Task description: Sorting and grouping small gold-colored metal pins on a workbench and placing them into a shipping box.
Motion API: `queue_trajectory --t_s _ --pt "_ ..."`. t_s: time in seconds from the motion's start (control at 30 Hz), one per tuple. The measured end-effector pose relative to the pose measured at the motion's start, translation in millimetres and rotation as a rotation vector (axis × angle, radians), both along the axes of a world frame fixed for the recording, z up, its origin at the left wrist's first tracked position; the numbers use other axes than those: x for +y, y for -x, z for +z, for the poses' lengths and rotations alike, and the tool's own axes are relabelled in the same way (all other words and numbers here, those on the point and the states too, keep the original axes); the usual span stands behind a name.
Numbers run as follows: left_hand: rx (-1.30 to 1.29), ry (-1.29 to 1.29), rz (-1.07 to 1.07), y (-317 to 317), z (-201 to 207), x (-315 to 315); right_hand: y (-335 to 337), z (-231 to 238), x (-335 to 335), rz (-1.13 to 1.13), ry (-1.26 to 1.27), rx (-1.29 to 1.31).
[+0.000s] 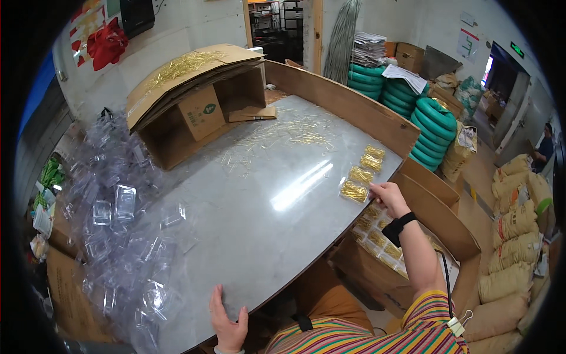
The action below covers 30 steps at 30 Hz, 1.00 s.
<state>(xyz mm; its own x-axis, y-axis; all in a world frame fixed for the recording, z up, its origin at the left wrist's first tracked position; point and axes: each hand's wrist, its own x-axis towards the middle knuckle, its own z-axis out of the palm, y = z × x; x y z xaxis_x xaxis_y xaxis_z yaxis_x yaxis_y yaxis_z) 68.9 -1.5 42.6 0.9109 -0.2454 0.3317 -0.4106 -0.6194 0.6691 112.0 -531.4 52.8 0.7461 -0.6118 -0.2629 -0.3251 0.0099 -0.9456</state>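
My right hand (387, 199) reaches to the right end of the table, its thumb and finger pinched at the edge of the nearest clear plastic box (354, 191) filled with thin gold-coloured pins. Beyond it, more filled boxes (361, 174) stand in a short row along the edge. My left hand (229, 323) rests at the table's front edge, fingers apart, holding nothing. Loose gold pins (306, 134) lie scattered over the far part of the grey tabletop (236, 236). Below my right forearm, an open carton (362, 268) holds several filled boxes.
A heap of clear plastic boxes (127, 236) covers the table's left side. An open-sided cardboard box (171, 141) stands at the back with gold pins (186, 64) on top. A wooden board (348, 100) borders the far edge. Green coils (433, 133) and stacked sacks (513, 253) stand to the right.
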Motion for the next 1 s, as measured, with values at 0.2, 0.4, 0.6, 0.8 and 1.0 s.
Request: queue_trajectory --t_s 0.2,0.4,0.6,0.8,1.0 --pt "-0.004 0.043 -0.026 0.0 -4.5 0.2 -6.3 14.2 -1.5 0.084 -0.054 0.108" --pt "-0.01 0.019 -0.022 0.5 -3.8 0.7 -13.5 8.7 -9.9 0.086 -0.159 0.13" --pt "0.003 0.019 -0.028 -0.5 -5.9 2.4 -20.0 7.5 -10.5 0.096 -0.173 0.176" --pt "0.004 -0.012 -0.026 -1.4 -6.5 2.9 0.6 6.0 -12.5 0.15 -0.294 0.113" --pt "0.05 0.048 -0.008 -2.9 -12.0 1.3 60.5 9.3 -22.2 0.258 -0.35 -0.074"
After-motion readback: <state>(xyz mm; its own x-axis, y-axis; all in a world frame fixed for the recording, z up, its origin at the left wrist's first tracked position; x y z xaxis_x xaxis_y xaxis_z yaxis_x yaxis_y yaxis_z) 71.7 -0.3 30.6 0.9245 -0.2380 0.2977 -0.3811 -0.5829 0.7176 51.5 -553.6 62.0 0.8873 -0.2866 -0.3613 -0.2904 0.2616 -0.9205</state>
